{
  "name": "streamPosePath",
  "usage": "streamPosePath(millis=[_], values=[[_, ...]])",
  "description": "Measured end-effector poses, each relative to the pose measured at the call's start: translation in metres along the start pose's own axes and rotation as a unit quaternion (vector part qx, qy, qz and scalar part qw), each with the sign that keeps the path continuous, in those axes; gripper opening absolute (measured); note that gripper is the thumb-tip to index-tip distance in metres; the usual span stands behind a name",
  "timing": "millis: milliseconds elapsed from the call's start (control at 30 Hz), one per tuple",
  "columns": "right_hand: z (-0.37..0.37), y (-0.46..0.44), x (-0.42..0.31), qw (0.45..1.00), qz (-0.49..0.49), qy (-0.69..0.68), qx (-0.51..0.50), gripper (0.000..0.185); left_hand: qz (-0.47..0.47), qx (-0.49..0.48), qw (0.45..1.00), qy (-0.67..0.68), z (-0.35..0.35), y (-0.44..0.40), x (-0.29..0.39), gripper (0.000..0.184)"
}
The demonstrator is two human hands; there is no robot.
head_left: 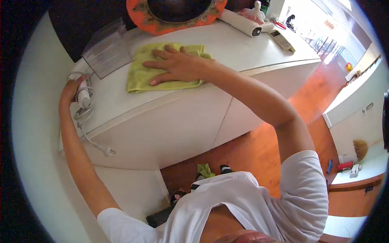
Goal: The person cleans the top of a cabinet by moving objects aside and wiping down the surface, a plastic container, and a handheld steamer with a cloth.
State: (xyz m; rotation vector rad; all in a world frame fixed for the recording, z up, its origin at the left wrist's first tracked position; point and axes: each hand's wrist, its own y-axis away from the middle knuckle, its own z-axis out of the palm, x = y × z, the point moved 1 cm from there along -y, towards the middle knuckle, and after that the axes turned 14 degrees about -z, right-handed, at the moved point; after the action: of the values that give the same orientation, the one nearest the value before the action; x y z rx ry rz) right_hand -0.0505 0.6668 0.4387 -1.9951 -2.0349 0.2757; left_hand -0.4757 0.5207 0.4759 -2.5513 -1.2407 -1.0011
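One right hand (180,65) splayed wide on rumpled lime cloth (141,73), left grip (73,90) clamped on smooth white corded cylinder (84,96)

Yellow-green cloth (139,75); white countertop (233,46)

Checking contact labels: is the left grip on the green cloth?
No, the left grip is on the white corded device, while the right grip is spread on the green cloth.
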Motion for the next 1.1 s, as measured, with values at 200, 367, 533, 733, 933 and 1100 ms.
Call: streamPosePath(millis=[200,367,533,733,933,1100], values=[[-0.001,0.004,-0.003,0.969,0.058,0.209,0.12,0.076,0.101,0.224,0.952,-0.181,-0.013,-0.022,-0.021,0.077],[-0.019,0.018,-0.03,0.991,0.053,0.095,-0.072,0.065,0.327,0.24,0.905,-0.127,0.057,0.188,0.102,0.044],[-0.018,0.032,-0.012,0.991,-0.035,0.124,-0.021,0.06,0.444,0.034,0.869,-0.217,0.152,0.208,0.139,0.047],[0.03,-0.006,0.094,0.966,-0.206,0.146,0.049,0.044,0.3,0.062,0.924,-0.23,0.215,0.131,0.157,0.055],[0.021,0.005,0.159,0.958,-0.237,0.159,0.041,0.035,0.317,0.014,0.896,-0.312,0.247,0.085,0.23,0.035],[-0.009,0.065,0.188,0.997,-0.077,0.028,0.008,0.035,0.355,-0.021,0.881,-0.314,0.292,0.098,0.298,0.036]])
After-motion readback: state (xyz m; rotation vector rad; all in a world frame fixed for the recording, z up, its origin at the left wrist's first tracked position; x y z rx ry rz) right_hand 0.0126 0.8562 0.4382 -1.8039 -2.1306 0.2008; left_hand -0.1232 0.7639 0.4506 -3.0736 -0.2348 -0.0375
